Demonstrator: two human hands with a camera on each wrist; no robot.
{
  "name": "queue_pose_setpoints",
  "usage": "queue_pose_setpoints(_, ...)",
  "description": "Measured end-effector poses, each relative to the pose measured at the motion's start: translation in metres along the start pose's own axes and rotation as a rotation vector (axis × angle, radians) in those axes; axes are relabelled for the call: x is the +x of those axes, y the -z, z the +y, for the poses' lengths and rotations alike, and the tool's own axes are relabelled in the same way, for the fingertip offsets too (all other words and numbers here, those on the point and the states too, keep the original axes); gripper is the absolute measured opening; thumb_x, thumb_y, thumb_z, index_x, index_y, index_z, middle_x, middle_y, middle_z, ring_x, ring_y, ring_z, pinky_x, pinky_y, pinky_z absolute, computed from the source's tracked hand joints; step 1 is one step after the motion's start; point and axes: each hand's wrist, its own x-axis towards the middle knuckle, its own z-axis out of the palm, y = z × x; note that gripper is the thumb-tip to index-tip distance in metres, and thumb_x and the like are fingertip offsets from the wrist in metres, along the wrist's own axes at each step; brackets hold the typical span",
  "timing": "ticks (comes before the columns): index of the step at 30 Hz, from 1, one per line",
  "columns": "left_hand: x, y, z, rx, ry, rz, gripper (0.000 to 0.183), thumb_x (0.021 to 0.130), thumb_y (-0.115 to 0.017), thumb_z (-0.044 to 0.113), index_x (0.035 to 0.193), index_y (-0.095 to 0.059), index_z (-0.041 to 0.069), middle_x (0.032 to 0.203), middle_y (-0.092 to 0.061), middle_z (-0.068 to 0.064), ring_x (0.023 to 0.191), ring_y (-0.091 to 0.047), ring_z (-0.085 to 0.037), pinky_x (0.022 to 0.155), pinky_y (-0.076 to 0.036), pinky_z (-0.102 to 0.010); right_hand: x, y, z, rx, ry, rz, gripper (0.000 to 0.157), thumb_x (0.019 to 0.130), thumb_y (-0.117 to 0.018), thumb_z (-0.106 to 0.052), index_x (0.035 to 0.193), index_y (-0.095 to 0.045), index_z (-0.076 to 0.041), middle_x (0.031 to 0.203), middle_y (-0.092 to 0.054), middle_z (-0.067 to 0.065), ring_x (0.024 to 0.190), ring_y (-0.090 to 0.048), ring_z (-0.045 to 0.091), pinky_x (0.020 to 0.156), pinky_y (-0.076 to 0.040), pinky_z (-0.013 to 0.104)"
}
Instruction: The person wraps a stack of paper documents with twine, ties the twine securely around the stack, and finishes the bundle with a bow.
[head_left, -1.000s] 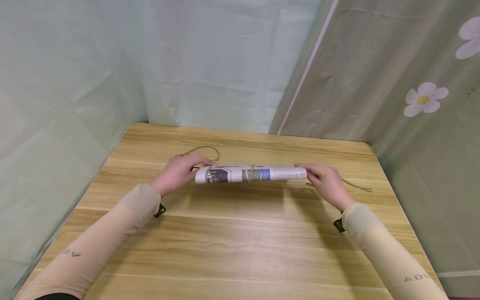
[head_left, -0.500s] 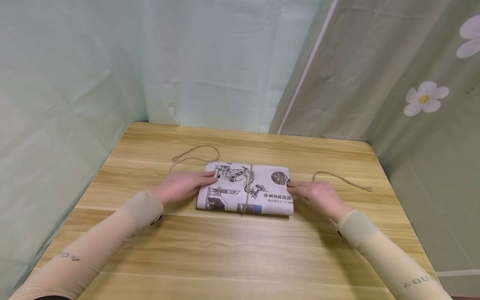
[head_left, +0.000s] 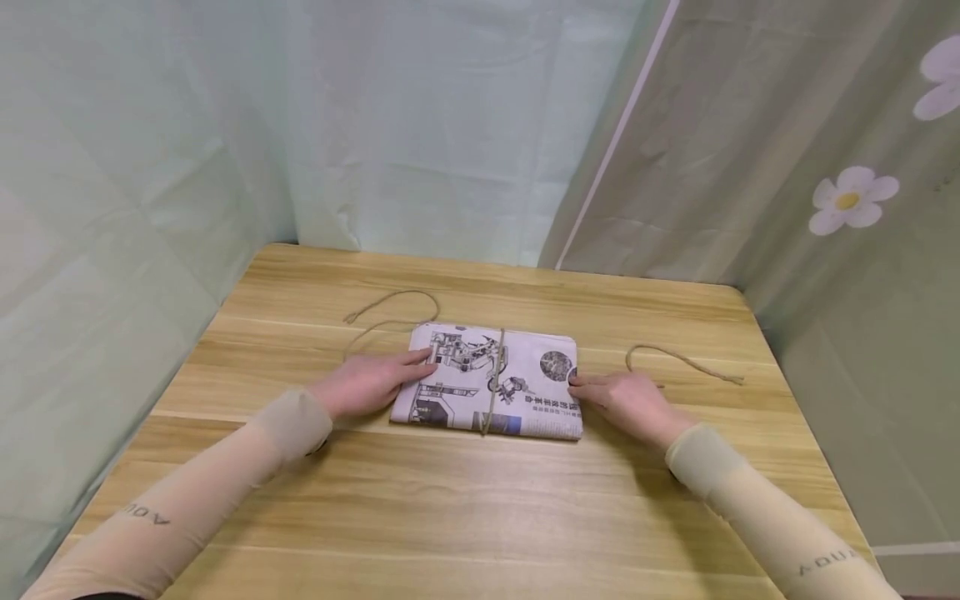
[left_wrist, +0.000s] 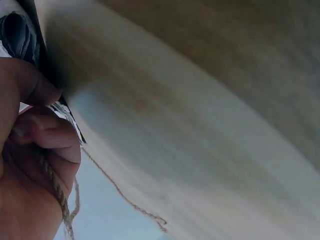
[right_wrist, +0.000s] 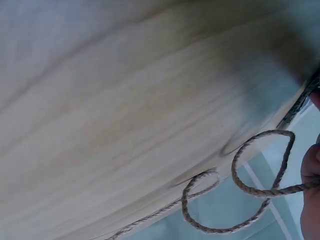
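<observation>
A folded newspaper (head_left: 457, 379) with black line drawings lies on the wooden table, a strand of twine (head_left: 495, 379) running across its middle. My left hand (head_left: 367, 385) grips its left edge, two fingers over the top sheet. At the right edge, my right hand (head_left: 630, 404) pinches the paper. In the left wrist view a length of twine (left_wrist: 55, 182) passes through the curled fingers of that hand, next to the newspaper's folded end (left_wrist: 19, 37). Twine (right_wrist: 292, 189) also runs into my right hand (right_wrist: 311, 162) in the right wrist view, looping below it.
A loose twine end (head_left: 408, 292) curls on the table behind my left hand, another end (head_left: 690, 362) trails to the right. Bare wood (head_left: 480, 517) lies in front of the newspaper. A pale curtain (head_left: 450, 150) and a flowered one (head_left: 712, 150) hang behind the table.
The newspaper was held up edge-on, then came down flat with its printed face upward. Both hands went down with it; since half a second ago it has shifted only slightly.
</observation>
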Motion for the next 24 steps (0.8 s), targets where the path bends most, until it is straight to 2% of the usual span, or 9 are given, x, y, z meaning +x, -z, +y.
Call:
queue_pose_setpoints(6, -0.005, -0.001, 0.000, 0.031, 0.026, -0.018, 0.044, 0.099, -0.039, 0.025, 0.142, -0.036, 0.035, 0.150, -0.027, 0.002, 0.123, -0.044, -0.032, 0.088, -0.045, -0.049, -0.002, -0.002, -0.007, 0.032, -0.055, -0.012, 0.029, 0.087, -0.061, -0.011, 0.114, -0.067, -0.019, 0.121, -0.061, -0.002, 0.102, -0.062, 0.017, 0.070, -0.054, 0.038)
queue_pose_setpoints(11, -0.011, 0.007, -0.002, 0.048, 0.013, 0.054, 0.044, 0.097, -0.046, 0.018, 0.140, -0.042, 0.026, 0.147, -0.033, -0.006, 0.123, -0.044, -0.032, 0.092, -0.043, -0.048, -0.002, -0.002, -0.008, 0.043, -0.100, -0.007, 0.030, 0.088, -0.061, -0.014, 0.116, -0.066, -0.019, 0.125, -0.059, -0.004, 0.107, -0.059, 0.016, 0.076, -0.053, 0.038)
queue_pose_setpoints(17, -0.023, 0.014, -0.006, 0.080, -0.052, 0.110, 0.041, 0.089, -0.056, 0.013, 0.130, -0.055, 0.015, 0.136, -0.047, -0.014, 0.122, -0.045, -0.034, 0.099, -0.036, -0.051, 0.001, 0.007, -0.011, 0.085, -0.145, 0.011, 0.026, 0.086, -0.064, -0.020, 0.112, -0.068, -0.018, 0.118, -0.062, -0.001, 0.105, -0.059, 0.018, 0.083, -0.049, 0.039)
queue_pose_setpoints(20, -0.027, 0.018, -0.010, 0.095, -0.056, 0.192, 0.041, 0.086, -0.061, 0.015, 0.127, -0.057, 0.014, 0.132, -0.051, -0.012, 0.120, -0.046, -0.034, 0.102, -0.030, -0.051, 0.004, 0.016, -0.011, 0.097, -0.178, 0.071, 0.026, 0.084, -0.067, -0.019, 0.109, -0.068, -0.014, 0.112, -0.065, 0.001, 0.099, -0.059, 0.020, 0.084, -0.047, 0.039)
queue_pose_setpoints(22, -0.028, 0.024, -0.012, 0.087, -0.004, 0.277, 0.042, 0.085, -0.063, 0.018, 0.127, -0.057, 0.014, 0.131, -0.052, -0.011, 0.120, -0.044, -0.033, 0.104, -0.027, -0.051, 0.008, 0.022, -0.009, 0.110, -0.207, 0.118, 0.026, 0.083, -0.068, -0.017, 0.109, -0.069, -0.012, 0.109, -0.066, 0.002, 0.096, -0.059, 0.020, 0.084, -0.046, 0.040)
queue_pose_setpoints(24, -0.028, 0.030, -0.015, 0.050, 0.090, 0.352, 0.045, 0.087, -0.063, 0.024, 0.129, -0.054, 0.014, 0.131, -0.051, -0.010, 0.120, -0.043, -0.033, 0.103, -0.027, -0.051, 0.013, 0.028, -0.006, 0.117, -0.230, 0.162, 0.025, 0.084, -0.068, -0.016, 0.108, -0.069, -0.012, 0.108, -0.066, 0.001, 0.095, -0.059, 0.020, 0.086, -0.045, 0.041)
